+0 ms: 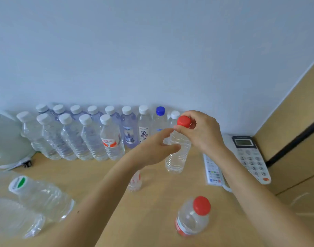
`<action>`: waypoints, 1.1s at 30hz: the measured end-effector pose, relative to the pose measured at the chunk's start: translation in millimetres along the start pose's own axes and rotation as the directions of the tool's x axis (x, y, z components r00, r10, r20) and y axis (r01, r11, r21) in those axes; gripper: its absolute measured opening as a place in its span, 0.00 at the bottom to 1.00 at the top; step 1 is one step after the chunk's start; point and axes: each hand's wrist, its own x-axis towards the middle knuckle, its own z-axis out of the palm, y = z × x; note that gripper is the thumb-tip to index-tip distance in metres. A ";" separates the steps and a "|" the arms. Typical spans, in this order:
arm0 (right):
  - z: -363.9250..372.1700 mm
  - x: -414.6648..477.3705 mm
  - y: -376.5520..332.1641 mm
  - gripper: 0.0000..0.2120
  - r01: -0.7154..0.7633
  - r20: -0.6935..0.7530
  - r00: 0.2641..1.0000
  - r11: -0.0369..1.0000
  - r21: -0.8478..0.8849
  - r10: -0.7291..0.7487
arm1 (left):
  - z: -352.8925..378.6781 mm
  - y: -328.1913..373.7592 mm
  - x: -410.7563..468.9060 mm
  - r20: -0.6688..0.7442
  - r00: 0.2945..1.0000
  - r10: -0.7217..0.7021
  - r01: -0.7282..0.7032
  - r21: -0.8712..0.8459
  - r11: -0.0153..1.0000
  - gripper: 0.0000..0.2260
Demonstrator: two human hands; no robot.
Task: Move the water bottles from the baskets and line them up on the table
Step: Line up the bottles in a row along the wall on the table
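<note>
Nearest me stands a short red-cap bottle (192, 218). My right fingers (180, 128) pinch the cap of the tall bottle (176, 157); my left fingers (167, 132) spread beside it, near a phone (250, 157).

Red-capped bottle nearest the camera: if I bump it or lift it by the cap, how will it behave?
The near red-capped bottle stands upright on the table; narrow and round, a bump up high would probably tip it, and it might then roll. It seems filled, so likely heavy. Its clear thin wall may dent when squeezed.
</note>
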 end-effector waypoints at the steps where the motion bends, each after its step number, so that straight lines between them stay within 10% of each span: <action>1: 8.7 8.2 -4.7 0.12 0.002 0.008 1.000 1.000 0.018 -0.002 | -10.8 -4.2 4.3 0.001 1.000 -0.007 0.007 0.025 1.000 0.23; 17: 139.6 71.4 -45.7 0.15 0.052 0.218 0.973 0.994 0.096 -0.072 | -96.0 -94.5 26.3 -0.193 0.947 -0.257 0.228 -0.161 0.960 0.14; 33: 150.6 68.9 -53.5 0.17 0.034 0.321 0.944 0.991 0.129 -0.074 | -72.9 -101.5 18.7 -0.293 0.931 -0.218 0.140 -0.264 0.954 0.15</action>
